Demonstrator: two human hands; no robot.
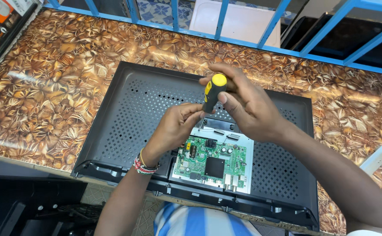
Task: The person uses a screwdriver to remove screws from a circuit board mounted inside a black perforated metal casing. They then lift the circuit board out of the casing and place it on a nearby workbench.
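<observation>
A glossy brown leaf-patterned tabletop [47, 87] ran beneath blue railings [261, 43]. At its near middle, the right hand [247, 107] was closed round a yellow-and-black screwdriver [212, 91], light and stiff, best held by its handle; the left hand [178, 124] pinched near its tip, above a fragile-looking green circuit board [213, 161] in a perforated black panel [130, 113].

Bare tabletop [47, 87] lies left of the perforated panel [130, 118]; blue railing [243, 41] blocks beyond.
</observation>
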